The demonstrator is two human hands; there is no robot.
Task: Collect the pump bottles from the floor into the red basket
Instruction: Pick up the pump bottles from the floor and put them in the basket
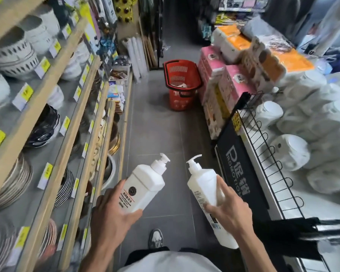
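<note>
My left hand [112,216] grips a white pump bottle [143,183] by its lower body; its black round logo faces up and its pump points away from me. A second white pump bottle [203,189] is held in my right hand [227,211], with its printed back label showing. Both bottles are lifted above the grey floor in front of me. The red basket [182,83] stands on the floor farther down the aisle, next to pink packs. Something pale lies inside it; I cannot tell what.
Wooden shelves [67,122] with plates and bowls line the left side. On the right stand pink tissue packs [220,89], a black promotion sign [237,165] and a wire rack [263,138] with white goods. My shoe [156,238] is on the grey tiled aisle [155,130].
</note>
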